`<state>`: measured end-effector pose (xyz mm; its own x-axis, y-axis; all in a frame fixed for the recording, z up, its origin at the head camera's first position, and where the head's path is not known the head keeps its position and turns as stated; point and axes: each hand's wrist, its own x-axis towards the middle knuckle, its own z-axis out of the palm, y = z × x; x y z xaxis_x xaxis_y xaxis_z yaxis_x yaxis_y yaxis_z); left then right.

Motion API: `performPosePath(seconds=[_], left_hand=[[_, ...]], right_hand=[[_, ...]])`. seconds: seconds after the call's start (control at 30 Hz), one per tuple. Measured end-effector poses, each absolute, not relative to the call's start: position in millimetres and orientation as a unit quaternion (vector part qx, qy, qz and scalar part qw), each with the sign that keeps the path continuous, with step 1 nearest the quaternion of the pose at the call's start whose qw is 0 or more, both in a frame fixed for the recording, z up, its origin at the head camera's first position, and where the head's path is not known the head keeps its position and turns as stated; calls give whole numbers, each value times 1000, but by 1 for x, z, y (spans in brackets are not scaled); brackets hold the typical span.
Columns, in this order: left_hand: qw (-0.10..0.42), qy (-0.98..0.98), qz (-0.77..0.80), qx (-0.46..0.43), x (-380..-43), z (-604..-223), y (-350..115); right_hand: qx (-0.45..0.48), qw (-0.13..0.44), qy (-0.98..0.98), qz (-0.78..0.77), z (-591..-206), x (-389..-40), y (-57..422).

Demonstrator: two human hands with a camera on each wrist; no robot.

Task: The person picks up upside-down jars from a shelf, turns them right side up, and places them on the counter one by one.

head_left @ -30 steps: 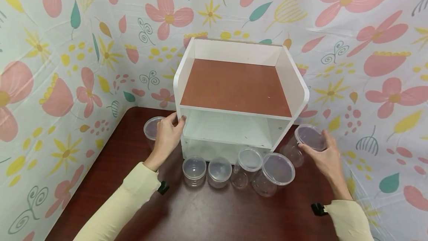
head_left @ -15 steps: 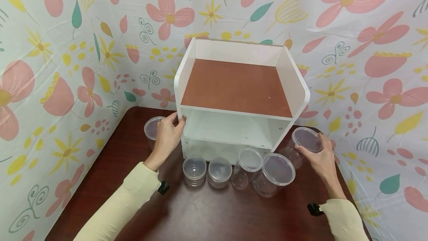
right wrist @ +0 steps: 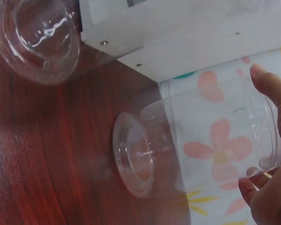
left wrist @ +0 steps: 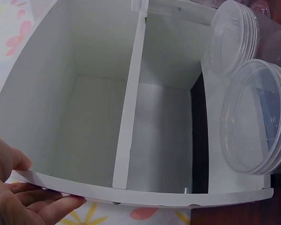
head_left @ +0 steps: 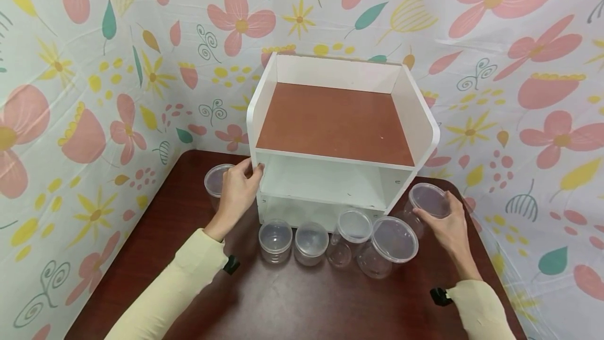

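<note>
A white shelf unit (head_left: 335, 125) with a brown top board stands on the table, its two compartments facing forward. My left hand (head_left: 237, 188) pinches the front edge of its left side panel; in the left wrist view the thumb lies inside the panel and the fingers (left wrist: 61, 206) outside. At the unit's right, my right hand (head_left: 445, 222) grips a tall clear plastic jar by its lid (head_left: 429, 200), thumb on one side and fingers on the other. The jar's clear base (right wrist: 133, 154) shows close over the tabletop in the right wrist view.
Before the unit stand two short clear jars, a left one (head_left: 275, 243) and a right one (head_left: 310, 243), then a slim tall jar (head_left: 354, 226) and a wide jar (head_left: 394, 239). Another lidded jar (head_left: 216, 180) is partly behind the left hand. Flowered cloth (head_left: 500, 119) borders the table (head_left: 283, 308).
My right hand has brought the tall jar leftward and slightly nearer the front, closer to the unit's right side. The left hand keeps its hold on the panel.
</note>
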<state>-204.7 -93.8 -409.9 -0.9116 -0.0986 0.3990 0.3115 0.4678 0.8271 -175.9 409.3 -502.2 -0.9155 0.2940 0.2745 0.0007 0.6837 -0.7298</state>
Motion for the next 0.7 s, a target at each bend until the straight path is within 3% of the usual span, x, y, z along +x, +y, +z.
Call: performPosePath(seconds=[0.7], left_hand=[[202,-832,-514,-57,-205,-413,-96]], right_hand=[[-65,220,-892,389,-512,-178,405]])
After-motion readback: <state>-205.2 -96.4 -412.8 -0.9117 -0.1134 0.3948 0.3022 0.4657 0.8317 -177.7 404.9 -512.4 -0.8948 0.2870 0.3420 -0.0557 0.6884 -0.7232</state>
